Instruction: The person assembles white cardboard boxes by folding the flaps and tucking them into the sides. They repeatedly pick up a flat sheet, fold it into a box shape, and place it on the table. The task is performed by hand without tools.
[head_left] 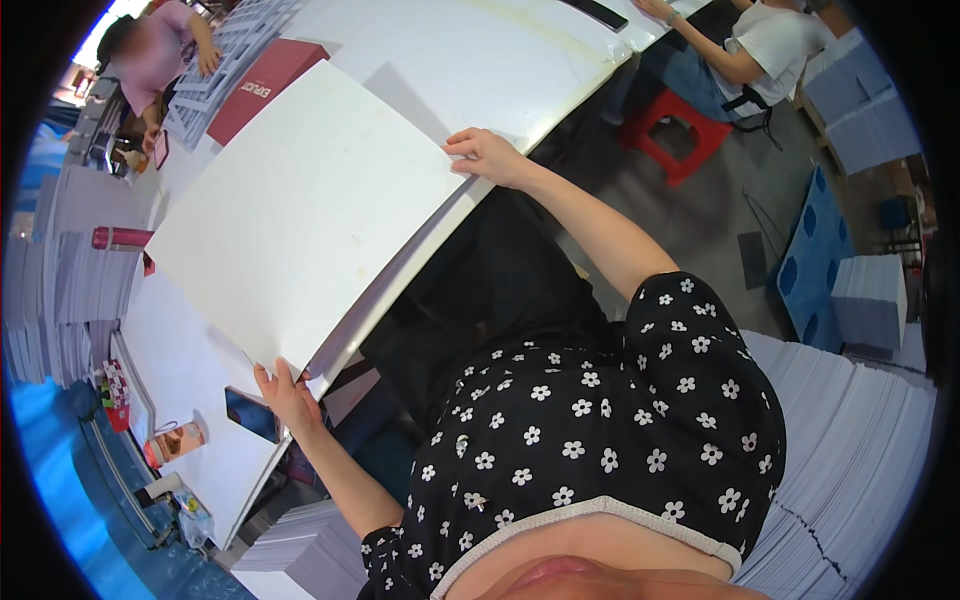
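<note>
A large white sheet [310,210], stiff like thin card, lies slanted over the white worktable [480,70], its near edge raised a little off the tabletop. At its near left corner my left hand [292,396] grips the edge, thumb and fingers closed about it. My right hand [488,160] pinches the near right corner between thumb and fingers. Under the sheet's far side sits a dark red printed box or board [268,88], partly covered. A phone [252,413] rests on the table beside my left hand.
Stacks of paper stand at the left [85,260] and behind me at the right [840,450]. A maroon flask [122,238] and an orange-lidded jar [175,443] are on the left side. Two people work across the table; a red stool [676,137] is on the floor.
</note>
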